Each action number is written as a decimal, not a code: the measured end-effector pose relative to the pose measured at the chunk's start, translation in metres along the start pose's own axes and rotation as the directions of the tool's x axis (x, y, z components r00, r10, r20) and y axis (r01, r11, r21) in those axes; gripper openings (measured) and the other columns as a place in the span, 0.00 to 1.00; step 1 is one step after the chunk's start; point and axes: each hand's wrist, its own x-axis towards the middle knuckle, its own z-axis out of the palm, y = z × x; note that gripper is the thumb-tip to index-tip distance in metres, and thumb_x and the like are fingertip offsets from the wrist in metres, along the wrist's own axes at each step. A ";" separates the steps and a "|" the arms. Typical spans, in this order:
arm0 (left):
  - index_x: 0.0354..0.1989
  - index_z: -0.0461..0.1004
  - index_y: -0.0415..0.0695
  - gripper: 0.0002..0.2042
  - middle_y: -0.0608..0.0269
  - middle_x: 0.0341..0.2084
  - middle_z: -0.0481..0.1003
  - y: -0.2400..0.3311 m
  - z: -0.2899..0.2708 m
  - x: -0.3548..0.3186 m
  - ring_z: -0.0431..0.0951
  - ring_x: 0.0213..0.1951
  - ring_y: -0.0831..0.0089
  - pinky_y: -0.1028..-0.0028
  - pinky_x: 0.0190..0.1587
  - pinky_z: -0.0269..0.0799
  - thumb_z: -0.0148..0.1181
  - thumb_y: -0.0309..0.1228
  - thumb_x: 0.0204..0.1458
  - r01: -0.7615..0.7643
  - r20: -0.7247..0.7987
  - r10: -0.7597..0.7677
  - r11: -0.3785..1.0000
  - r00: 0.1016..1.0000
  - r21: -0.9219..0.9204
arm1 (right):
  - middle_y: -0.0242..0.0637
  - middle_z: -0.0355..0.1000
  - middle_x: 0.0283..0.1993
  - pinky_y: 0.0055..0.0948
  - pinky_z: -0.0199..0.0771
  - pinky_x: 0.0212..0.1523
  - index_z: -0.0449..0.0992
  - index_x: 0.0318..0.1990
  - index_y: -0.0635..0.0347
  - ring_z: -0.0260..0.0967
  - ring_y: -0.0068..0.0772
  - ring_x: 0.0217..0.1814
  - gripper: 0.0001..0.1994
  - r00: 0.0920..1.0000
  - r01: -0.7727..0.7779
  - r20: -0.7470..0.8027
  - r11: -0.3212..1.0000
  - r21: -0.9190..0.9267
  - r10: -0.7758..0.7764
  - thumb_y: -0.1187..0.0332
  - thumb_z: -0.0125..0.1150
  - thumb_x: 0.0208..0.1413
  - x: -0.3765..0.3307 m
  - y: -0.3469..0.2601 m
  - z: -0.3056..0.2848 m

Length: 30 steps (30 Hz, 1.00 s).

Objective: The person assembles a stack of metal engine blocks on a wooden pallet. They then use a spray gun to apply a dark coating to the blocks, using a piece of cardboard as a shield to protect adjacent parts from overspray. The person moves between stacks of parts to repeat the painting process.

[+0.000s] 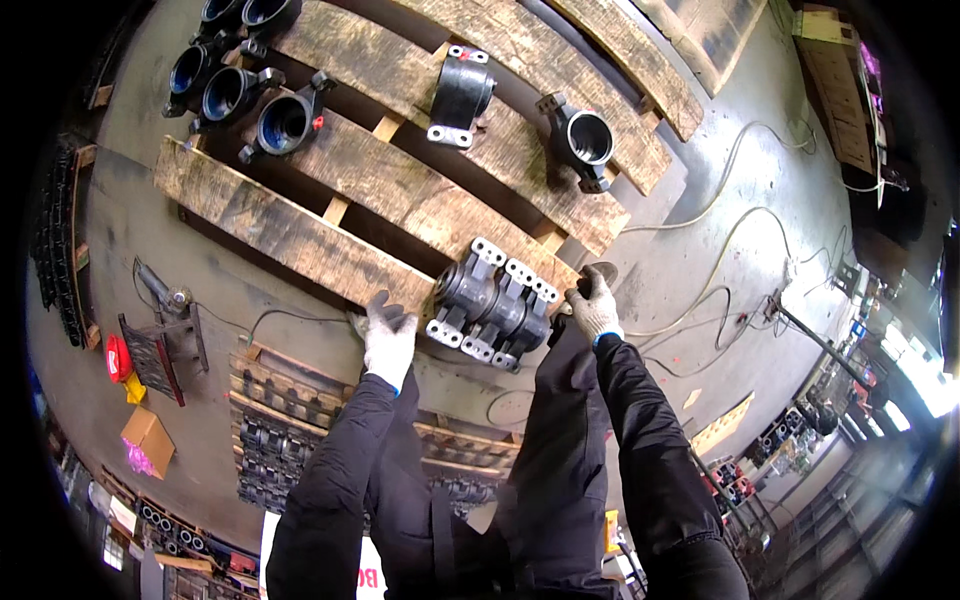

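Pallet (390,175) needs positioning, it seems: your left hand (387,338) and right hand (597,307) curl at its edge, grip unclear; next, pull evenly.

Pretty scuffed wood pallet (390,197) in front of me, round black castings (224,96) bunched far left, two loners (463,97) farther right, dark cylindrical parts (492,303) at the near edge.

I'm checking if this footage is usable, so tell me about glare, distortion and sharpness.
Head view: glare burns out a bright patch at far right, and sheen whitens the floor right of the pallet; straight edges bow near the picture's black rim; the left hand and right hand look fairly sharp.
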 end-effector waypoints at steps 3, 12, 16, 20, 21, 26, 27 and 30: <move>0.61 0.62 0.40 0.23 0.56 0.44 0.74 0.012 0.036 0.013 0.75 0.43 0.70 0.69 0.48 0.74 0.60 0.24 0.57 -0.124 0.010 0.125 0.992 0.992 -0.020 | 0.55 0.70 0.57 0.42 0.70 0.58 0.62 0.65 0.64 0.70 0.55 0.57 0.34 0.979 0.082 -0.185 0.997 -0.014 -0.083 0.64 0.67 0.50 0.050 -0.019 -0.009; 0.64 0.60 0.37 0.28 0.46 0.55 0.71 0.052 0.286 0.040 0.73 0.56 0.56 0.59 0.61 0.69 0.53 0.45 0.64 0.589 0.509 -0.298 0.458 0.807 -0.666 | 0.57 0.70 0.54 0.47 0.72 0.54 0.66 0.61 0.63 0.70 0.60 0.53 0.29 0.674 0.684 -0.169 0.694 -0.225 -0.719 0.63 0.66 0.53 0.220 -0.120 -0.062; 0.68 0.45 0.33 0.38 0.37 0.64 0.57 0.088 0.376 0.077 0.57 0.67 0.46 0.51 0.70 0.53 0.44 0.54 0.64 0.584 0.572 -0.261 -0.037 0.778 -0.811 | 0.56 0.74 0.49 0.49 0.73 0.52 0.68 0.60 0.60 0.72 0.60 0.50 0.29 0.587 0.742 0.097 0.486 -0.462 -0.804 0.51 0.62 0.56 0.283 -0.161 -0.046; 0.53 0.62 0.37 0.18 0.51 0.47 0.69 0.132 0.423 0.113 0.70 0.53 0.57 0.47 0.61 0.66 0.48 0.39 0.65 0.481 0.555 -0.077 -0.412 0.828 -0.774 | 0.48 0.78 0.49 0.45 0.73 0.54 0.71 0.57 0.58 0.74 0.50 0.55 0.26 0.729 0.678 0.247 0.625 -0.387 -0.638 0.50 0.60 0.58 0.334 -0.172 -0.032; 0.51 0.66 0.39 0.14 0.51 0.49 0.71 0.127 0.426 0.129 0.72 0.52 0.59 0.48 0.60 0.68 0.46 0.36 0.65 0.481 0.507 0.055 -0.420 0.860 -0.770 | 0.51 0.77 0.48 0.45 0.73 0.54 0.71 0.57 0.59 0.74 0.53 0.54 0.26 0.745 0.659 0.273 0.610 -0.440 -0.609 0.51 0.61 0.57 0.328 -0.185 -0.020; 0.46 0.68 0.49 0.08 0.62 0.40 0.71 0.130 0.417 0.112 0.73 0.39 0.66 0.61 0.44 0.76 0.52 0.22 0.61 0.347 0.474 -0.247 -0.421 0.845 -0.838 | 0.54 0.76 0.50 0.44 0.72 0.56 0.75 0.51 0.62 0.74 0.56 0.55 0.23 0.870 0.469 0.117 0.733 -0.493 -0.479 0.55 0.62 0.54 0.325 -0.177 -0.037; 0.46 0.69 0.47 0.06 0.62 0.38 0.72 0.116 0.394 0.110 0.73 0.36 0.68 0.64 0.40 0.76 0.54 0.25 0.62 0.305 0.368 -0.247 -0.260 0.896 -0.916 | 0.56 0.76 0.50 0.41 0.74 0.54 0.74 0.52 0.66 0.76 0.54 0.53 0.23 0.846 0.527 0.186 0.735 -0.427 -0.499 0.58 0.62 0.55 0.315 -0.179 -0.042; 0.45 0.67 0.51 0.11 0.67 0.36 0.68 0.119 0.304 0.060 0.72 0.31 0.73 0.71 0.36 0.75 0.61 0.25 0.58 0.297 0.178 -0.344 0.334 0.922 -0.895 | 0.49 0.78 0.48 0.30 0.80 0.44 0.69 0.59 0.74 0.78 0.36 0.43 0.26 0.920 0.233 0.272 0.952 0.198 -0.281 0.65 0.64 0.56 0.276 -0.143 -0.062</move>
